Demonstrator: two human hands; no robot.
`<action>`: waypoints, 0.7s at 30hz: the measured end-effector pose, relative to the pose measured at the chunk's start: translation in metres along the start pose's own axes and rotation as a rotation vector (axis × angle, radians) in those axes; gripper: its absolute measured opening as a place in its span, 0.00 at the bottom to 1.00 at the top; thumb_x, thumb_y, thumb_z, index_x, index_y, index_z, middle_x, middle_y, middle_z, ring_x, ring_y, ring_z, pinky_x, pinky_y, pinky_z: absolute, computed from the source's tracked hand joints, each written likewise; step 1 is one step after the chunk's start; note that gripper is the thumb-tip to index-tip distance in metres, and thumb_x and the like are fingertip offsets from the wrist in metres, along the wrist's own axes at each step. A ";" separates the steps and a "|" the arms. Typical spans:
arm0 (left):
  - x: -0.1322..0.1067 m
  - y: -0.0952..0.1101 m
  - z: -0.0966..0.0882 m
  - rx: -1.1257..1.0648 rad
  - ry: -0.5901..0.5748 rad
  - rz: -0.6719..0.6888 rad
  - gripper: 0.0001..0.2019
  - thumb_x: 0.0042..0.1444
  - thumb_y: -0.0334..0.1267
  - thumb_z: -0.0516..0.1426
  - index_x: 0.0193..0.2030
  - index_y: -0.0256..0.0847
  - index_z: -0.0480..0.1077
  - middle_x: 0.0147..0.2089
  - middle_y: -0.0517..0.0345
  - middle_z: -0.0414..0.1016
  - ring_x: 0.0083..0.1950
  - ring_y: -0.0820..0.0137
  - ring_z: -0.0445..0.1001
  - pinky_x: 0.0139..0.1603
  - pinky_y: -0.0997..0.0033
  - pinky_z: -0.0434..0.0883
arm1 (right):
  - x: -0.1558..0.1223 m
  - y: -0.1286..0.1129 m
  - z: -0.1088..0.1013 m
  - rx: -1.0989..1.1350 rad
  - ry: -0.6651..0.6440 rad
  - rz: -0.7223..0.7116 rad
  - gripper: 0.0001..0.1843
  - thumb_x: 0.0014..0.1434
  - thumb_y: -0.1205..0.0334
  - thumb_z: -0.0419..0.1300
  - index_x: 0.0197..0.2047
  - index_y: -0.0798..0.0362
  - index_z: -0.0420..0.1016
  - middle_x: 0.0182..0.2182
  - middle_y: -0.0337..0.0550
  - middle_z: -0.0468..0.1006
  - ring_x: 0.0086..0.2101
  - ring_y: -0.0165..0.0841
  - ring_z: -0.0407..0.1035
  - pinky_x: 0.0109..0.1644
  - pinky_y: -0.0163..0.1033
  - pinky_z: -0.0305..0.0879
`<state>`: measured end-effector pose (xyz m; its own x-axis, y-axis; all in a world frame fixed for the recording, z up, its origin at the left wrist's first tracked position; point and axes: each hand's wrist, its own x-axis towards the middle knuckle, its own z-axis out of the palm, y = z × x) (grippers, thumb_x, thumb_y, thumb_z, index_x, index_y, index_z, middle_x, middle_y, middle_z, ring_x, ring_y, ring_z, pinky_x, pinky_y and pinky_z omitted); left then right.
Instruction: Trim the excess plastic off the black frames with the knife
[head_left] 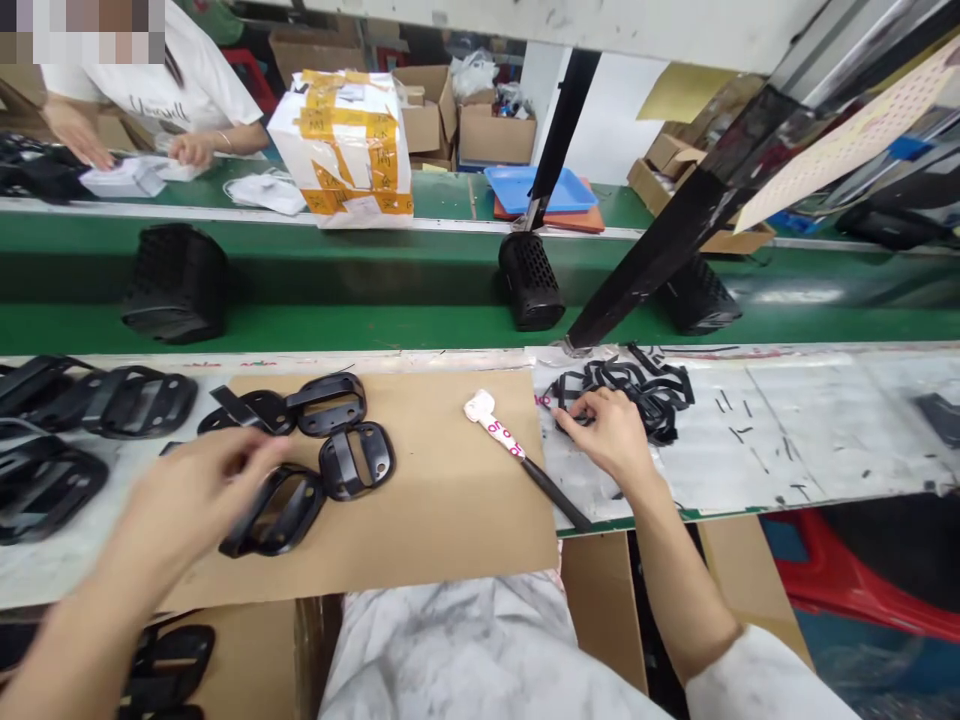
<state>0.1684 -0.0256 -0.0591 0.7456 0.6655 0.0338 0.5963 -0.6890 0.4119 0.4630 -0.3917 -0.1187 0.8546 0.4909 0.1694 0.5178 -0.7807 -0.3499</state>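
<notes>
Head view: at lower left the left hand (191, 490) is a blur over the black frames (346, 465), some on the cardboard (450, 510) in the centre-left and more at the left edge — whether its fingers are spread or pinching, I cannot tell. Right of centre, the right hand (611, 432) is at the near left side of a tangled pile of black strips (660, 395), fingers bent with thumb and forefinger close together — whether they pinch a strip, I cannot tell. Between the hands, a hammer (536, 473) slants down rightward off the cardboard, its head wrapped in white.
</notes>
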 end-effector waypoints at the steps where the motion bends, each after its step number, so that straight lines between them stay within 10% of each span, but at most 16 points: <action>1: 0.004 0.014 0.019 0.077 -0.055 0.096 0.23 0.56 0.65 0.56 0.28 0.47 0.75 0.32 0.58 0.81 0.36 0.57 0.77 0.39 0.63 0.66 | 0.004 -0.002 0.001 -0.009 -0.034 0.060 0.21 0.60 0.45 0.65 0.24 0.51 0.73 0.32 0.52 0.79 0.42 0.50 0.73 0.50 0.51 0.63; 5: 0.015 0.065 0.066 0.297 -0.144 0.180 0.19 0.59 0.59 0.59 0.36 0.43 0.72 0.32 0.50 0.81 0.37 0.51 0.80 0.39 0.61 0.66 | 0.012 -0.007 0.004 0.145 -0.120 0.222 0.21 0.58 0.50 0.65 0.19 0.49 0.65 0.25 0.51 0.77 0.40 0.49 0.74 0.48 0.48 0.61; 11: 0.021 0.082 0.072 0.100 -0.180 0.170 0.18 0.63 0.46 0.56 0.57 0.43 0.73 0.47 0.48 0.84 0.44 0.51 0.82 0.39 0.62 0.71 | 0.006 0.012 -0.017 0.586 -0.245 0.292 0.24 0.58 0.41 0.65 0.22 0.50 0.67 0.16 0.35 0.66 0.18 0.28 0.56 0.25 0.37 0.50; 15: 0.020 0.082 0.075 -0.360 -0.059 0.152 0.19 0.62 0.51 0.59 0.53 0.42 0.77 0.48 0.48 0.83 0.48 0.54 0.81 0.49 0.60 0.74 | 0.007 0.018 -0.019 0.948 -0.213 0.357 0.30 0.54 0.30 0.64 0.26 0.48 0.62 0.16 0.31 0.63 0.15 0.23 0.46 0.19 0.34 0.43; 21: 0.011 0.105 0.102 -1.419 -0.089 -0.238 0.18 0.55 0.53 0.66 0.44 0.41 0.76 0.30 0.60 0.71 0.31 0.70 0.72 0.33 0.72 0.71 | 0.008 -0.010 0.001 1.282 -0.137 0.337 0.28 0.52 0.33 0.70 0.35 0.50 0.73 0.22 0.36 0.74 0.18 0.26 0.59 0.19 0.33 0.58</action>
<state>0.2697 -0.1203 -0.1082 0.7195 0.6658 -0.1977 -0.0475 0.3312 0.9424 0.4648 -0.3799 -0.1147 0.8829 0.4404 -0.1630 -0.1844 0.0059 -0.9828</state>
